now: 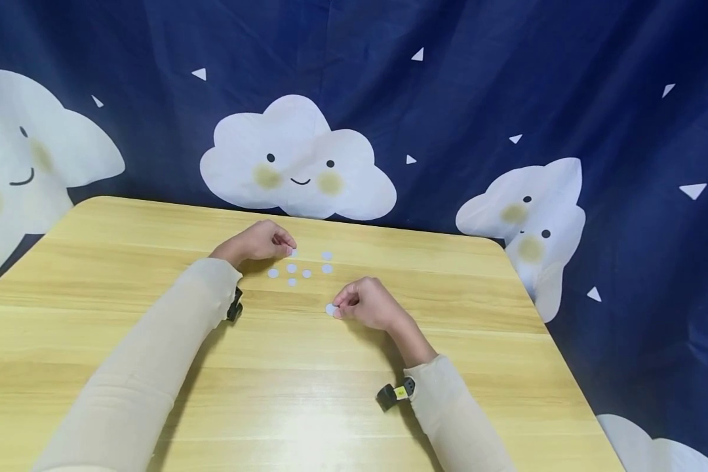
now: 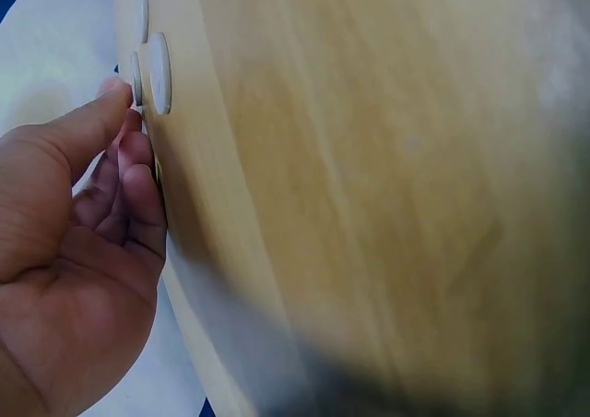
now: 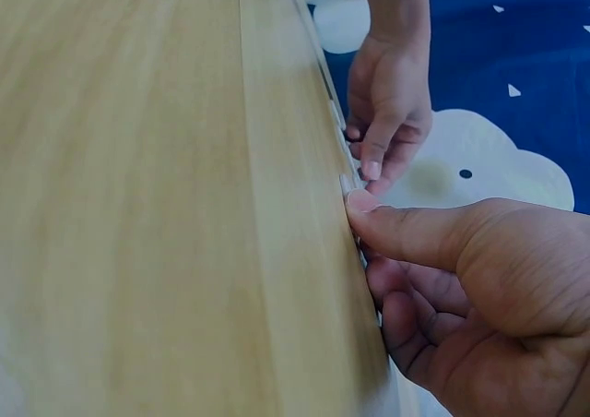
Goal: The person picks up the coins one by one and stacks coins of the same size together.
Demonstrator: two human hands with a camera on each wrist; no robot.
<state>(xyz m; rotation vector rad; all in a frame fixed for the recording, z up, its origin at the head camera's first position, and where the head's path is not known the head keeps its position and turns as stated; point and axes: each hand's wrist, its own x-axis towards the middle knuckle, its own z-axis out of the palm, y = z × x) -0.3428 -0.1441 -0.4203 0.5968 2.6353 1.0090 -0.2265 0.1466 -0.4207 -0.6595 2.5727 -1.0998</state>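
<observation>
Several small, flat, pale round discs lie in a loose cluster on the wooden table, one of them a middle disc [image 1: 292, 268]. At the far side of the cluster, my left hand [image 1: 265, 240] pinches a pale disc [image 1: 294, 252] between thumb and fingertips, close over the tabletop. In the left wrist view, the thumb [image 2: 92, 122] overlaps a disc's edge and another disc [image 2: 160, 73] lies just beyond. Nearer to me and to the right, my right hand [image 1: 370, 303] pinches a larger-looking disc [image 1: 330, 309] by its right edge. Its fingers curl beneath the thumb [image 3: 415, 228].
The wooden table [image 1: 259, 393] has rounded far corners. Behind it hangs a dark blue curtain [image 1: 354, 52] printed with smiling white clouds. Two discs, a farther one [image 1: 327, 255] and a nearer one [image 1: 327, 269], form the cluster's right side. Black cameras sit at both wrists.
</observation>
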